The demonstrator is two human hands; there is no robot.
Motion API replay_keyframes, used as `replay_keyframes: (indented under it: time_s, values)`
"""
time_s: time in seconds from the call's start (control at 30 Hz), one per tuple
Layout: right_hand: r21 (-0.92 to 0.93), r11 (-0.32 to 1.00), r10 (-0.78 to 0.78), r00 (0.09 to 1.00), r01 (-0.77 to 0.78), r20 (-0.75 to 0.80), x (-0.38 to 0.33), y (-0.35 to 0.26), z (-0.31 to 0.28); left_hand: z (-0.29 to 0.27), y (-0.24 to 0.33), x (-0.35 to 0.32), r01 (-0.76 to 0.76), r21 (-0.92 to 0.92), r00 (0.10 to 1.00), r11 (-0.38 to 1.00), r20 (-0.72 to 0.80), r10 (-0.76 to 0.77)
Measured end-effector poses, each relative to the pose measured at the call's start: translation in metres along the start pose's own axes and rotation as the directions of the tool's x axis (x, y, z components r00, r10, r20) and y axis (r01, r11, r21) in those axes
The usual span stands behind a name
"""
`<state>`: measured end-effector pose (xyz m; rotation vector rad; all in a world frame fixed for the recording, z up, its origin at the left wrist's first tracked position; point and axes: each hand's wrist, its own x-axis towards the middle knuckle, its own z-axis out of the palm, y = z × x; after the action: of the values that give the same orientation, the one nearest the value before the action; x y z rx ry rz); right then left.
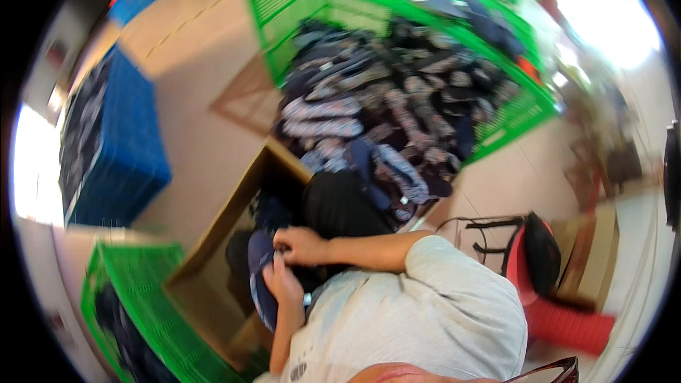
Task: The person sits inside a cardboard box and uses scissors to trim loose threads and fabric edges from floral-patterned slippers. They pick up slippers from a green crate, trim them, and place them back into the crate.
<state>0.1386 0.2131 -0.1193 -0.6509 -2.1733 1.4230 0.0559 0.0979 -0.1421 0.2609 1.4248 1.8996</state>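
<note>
A navy slipper (pixel 262 282), with a lighter rim, stands lengthwise above the open cardboard box (pixel 195 291), close to my lap. My left hand (pixel 284 282) is closed on its right edge. Fingers of my right hand (pixel 301 245) pinch together at the upper part of the same slipper, touching it beside my left fingertips. Any small thing between the right fingers is too blurred to make out. Dark items (pixel 266 209) lie inside the box, partly hidden by its wall and my knee.
Ahead, a green slatted crate (pixel 511 117) spills out a heap of dark and patterned slippers (pixel 383 85). A blue crate (pixel 135 149) stands at left, another green crate (pixel 152 287) at lower left. To the right are a red-and-black chair (pixel 528 255) and cardboard (pixel 589 255).
</note>
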Motion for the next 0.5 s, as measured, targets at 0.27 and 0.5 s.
replay_keyframes:
  time_s: [0.27, 0.5]
  values:
    - [0.155, 0.980, 0.150, 0.978, -0.127, -0.145, -0.020, 0.030, -0.004, 0.033, -0.006, -0.002, 0.002, 0.146, 0.980, 0.989, 0.196, -0.031]
    - [0.280, 0.956, 0.160, 0.960, -0.092, -0.231, -0.015, 0.045, 0.008, 0.035, -0.010, 0.002, 0.047, 0.329, 0.981, 0.943, 0.161, -0.105]
